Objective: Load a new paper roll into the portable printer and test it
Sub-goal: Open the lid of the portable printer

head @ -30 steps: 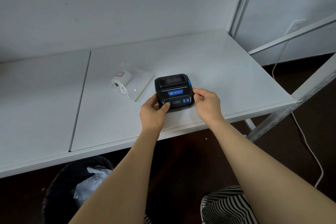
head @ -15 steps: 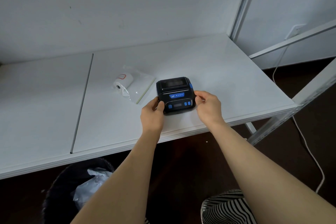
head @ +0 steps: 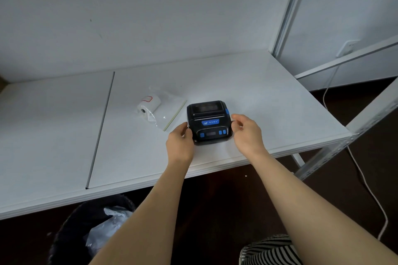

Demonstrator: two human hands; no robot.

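Observation:
A small black portable printer (head: 208, 121) with blue buttons and a blue label sits on the white table (head: 269, 101), its lid closed. My left hand (head: 179, 143) touches its left side with thumb and fingers. My right hand (head: 247, 133) is at its right side, fingers curled by the blue side latch. A white paper roll (head: 149, 103) with a red-outlined sticker lies on its side inside a clear plastic bag (head: 168, 112), left of the printer and apart from it.
A seam (head: 101, 129) runs front to back across the table's left part. Below the front edge stands a dark bin (head: 86, 228) with plastic waste. A white metal shelf frame (head: 366, 118) and a white cable (head: 364, 180) are on the right.
My left thumb has come off the printer's front face to its left side. My right fingers have shifted slightly up along the right side. The printer has stayed on the table.

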